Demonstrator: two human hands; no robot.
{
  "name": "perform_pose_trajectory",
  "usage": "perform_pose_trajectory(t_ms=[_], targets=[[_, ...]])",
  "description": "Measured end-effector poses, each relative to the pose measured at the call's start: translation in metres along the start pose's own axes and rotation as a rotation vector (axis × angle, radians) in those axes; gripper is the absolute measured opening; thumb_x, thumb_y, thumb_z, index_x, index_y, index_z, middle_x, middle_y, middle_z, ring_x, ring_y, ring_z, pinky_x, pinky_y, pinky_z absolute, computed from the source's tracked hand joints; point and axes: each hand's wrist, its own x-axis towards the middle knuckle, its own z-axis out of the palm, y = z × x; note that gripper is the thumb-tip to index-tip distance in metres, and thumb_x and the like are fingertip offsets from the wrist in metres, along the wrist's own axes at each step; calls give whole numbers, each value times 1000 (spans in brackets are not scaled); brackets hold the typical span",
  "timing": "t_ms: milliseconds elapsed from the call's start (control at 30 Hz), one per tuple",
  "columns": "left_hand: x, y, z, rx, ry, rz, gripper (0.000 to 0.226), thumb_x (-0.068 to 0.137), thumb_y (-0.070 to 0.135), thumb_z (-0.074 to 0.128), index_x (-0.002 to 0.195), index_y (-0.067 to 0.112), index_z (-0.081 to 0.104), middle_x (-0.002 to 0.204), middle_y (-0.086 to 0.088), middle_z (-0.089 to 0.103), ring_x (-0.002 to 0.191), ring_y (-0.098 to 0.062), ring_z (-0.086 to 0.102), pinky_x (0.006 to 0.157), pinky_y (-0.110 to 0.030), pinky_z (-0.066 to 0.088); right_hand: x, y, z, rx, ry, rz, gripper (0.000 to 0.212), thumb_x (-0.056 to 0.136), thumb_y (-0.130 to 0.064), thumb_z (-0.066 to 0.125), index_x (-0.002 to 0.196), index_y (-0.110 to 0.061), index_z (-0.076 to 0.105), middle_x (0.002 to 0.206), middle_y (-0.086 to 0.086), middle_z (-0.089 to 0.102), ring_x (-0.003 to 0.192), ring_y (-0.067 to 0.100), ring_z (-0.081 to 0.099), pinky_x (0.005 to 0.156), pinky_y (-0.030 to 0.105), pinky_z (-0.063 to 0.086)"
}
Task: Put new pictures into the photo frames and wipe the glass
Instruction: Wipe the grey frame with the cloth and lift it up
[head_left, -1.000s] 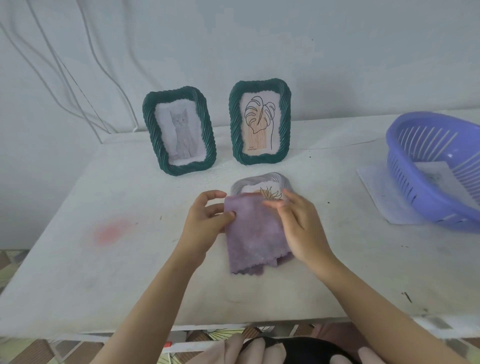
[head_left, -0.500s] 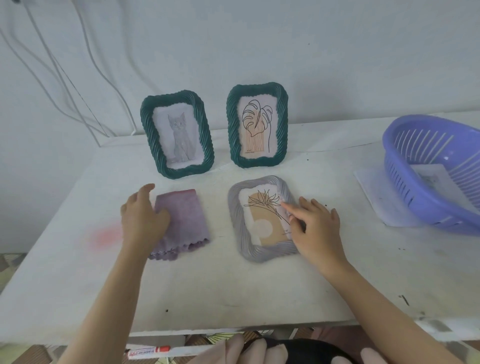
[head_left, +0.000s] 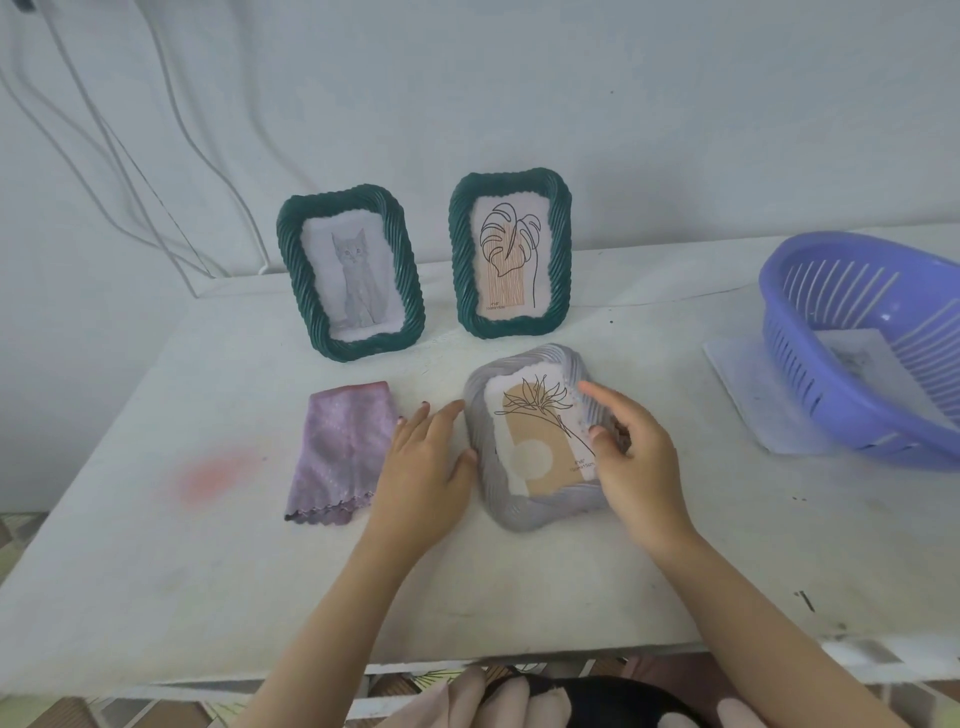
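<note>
Grey frame (head_left: 519, 512) on the table (head_left: 156, 571): left hand (head_left: 421, 467) touches its left rim with straight fingers, right hand (head_left: 639, 467) curls its fingers over the right rim. Purple cloth (head_left: 340, 452) lies just left; green cat frame (head_left: 350, 278) and green leaf frame (head_left: 511, 252) stand upright behind.

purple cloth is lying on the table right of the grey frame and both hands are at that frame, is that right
Wrong side. The head view shows the purple cloth lying on the table left of the grey frame, not right of it. The left hand and right hand are both at that frame.
</note>
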Motion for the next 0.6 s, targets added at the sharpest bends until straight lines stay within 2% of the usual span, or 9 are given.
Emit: perform_pose_trajectory(t_ms=[67,100,133,167,267,300,367,467,600], targets=[[1,7,-2,-250,-57,-56,49,93,20,49,139,27,34,137,3,48,131,-14,38,111,-32,25,0,1,-3,108,3,42,52,85,6,48,111,-38,60,102,3,64,70,18,50,69,12,41],[1,13,-5,-444,-74,-110,49,93,20,49,137,33,34,132,8,52,123,-6,45,108,-31,30,0,1,-5,151,14,39,53,85,6,48,111,-39,60,101,7,63,74,26,51,71,16,43],[3,17,-7,-619,-76,-158,49,93,18,49,135,39,34,127,11,54,117,1,49,105,-29,34,-1,-1,-7,195,24,30,54,85,7,48,111,-38,60,100,8,63,79,28,52,73,16,44],[4,19,-8,-731,-69,-194,50,93,17,49,134,42,34,126,11,53,112,6,50,102,-26,35,-3,-3,-9,236,29,16,54,85,9,48,111,-37,59,100,5,63,80,23,54,75,13,44],[11,22,-11,-870,-135,-252,58,90,15,56,132,48,34,132,3,48,106,3,56,98,-26,37,-7,-8,-15,334,21,-27,53,84,15,47,114,-28,55,115,-3,61,102,6,58,86,15,44],[12,23,-10,-913,-159,-244,60,89,11,57,133,46,35,131,0,51,103,0,59,96,-26,41,-8,-8,-17,356,23,-29,53,83,16,47,115,-25,54,118,-1,60,109,7,57,88,17,44],[15,26,-6,-958,-158,-212,62,88,-4,52,133,38,39,122,-7,58,89,-4,64,81,-20,50,-10,-6,-20,387,31,-24,53,84,17,48,115,-26,53,121,2,59,114,11,55,92,23,45],[18,27,-4,-1046,-104,-194,70,84,-13,50,131,37,39,112,-10,59,75,-7,64,68,-21,52,-11,-2,-27,437,28,23,58,84,14,50,117,-33,51,120,6,58,99,14,60,89,31,49],[22,30,-6,-1095,-117,-117,73,71,0,55,129,43,40,105,-3,60,73,-10,64,67,-21,51,-7,3,-39,482,-60,126,61,86,8,52,120,-42,45,108,11,62,90,14,62,82,29,50]])
